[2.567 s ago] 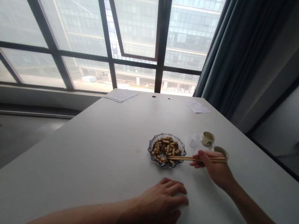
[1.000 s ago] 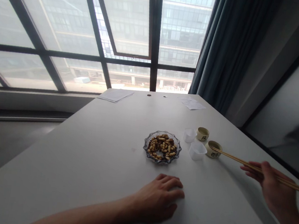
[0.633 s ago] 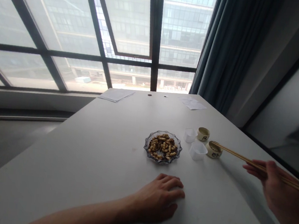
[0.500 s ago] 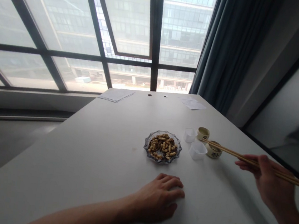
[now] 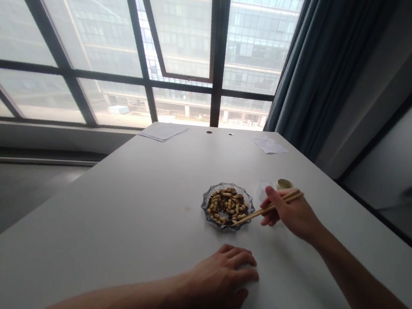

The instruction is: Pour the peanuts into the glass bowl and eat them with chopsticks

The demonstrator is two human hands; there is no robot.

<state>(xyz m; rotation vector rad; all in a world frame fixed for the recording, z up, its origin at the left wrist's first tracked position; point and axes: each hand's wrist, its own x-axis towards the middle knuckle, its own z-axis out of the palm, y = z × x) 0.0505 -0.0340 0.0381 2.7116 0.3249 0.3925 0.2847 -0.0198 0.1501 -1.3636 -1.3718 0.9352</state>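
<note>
My right hand (image 5: 285,210) is closed around a pair of wooden chopsticks (image 5: 254,214). Their tips reach down into the near right part of a scalloped glass bowl (image 5: 204,209), at the peanuts (image 5: 228,196) and darker bits inside. Whether the tips pinch anything is too small to tell. On the table in front of the bowl rests my left hand (image 5: 221,280), palm down, holding nothing, its fingers loosely bent and apart. Behind my right hand, a clear plastic cup (image 5: 265,187) and a ceramic cup (image 5: 284,184) are partly visible; the other two cups are hidden.
The white table (image 5: 140,206) stretches to the window. Paper sheets lie at its far left (image 5: 166,131) and far right (image 5: 269,145). Two small round holes are near the far edge. A dark curtain (image 5: 307,77) hangs at the right of the window.
My right hand has moved left with the chopsticks, from the cups to the bowl, and now covers some cups. My left hand stays on the table. The view has shifted slightly.
</note>
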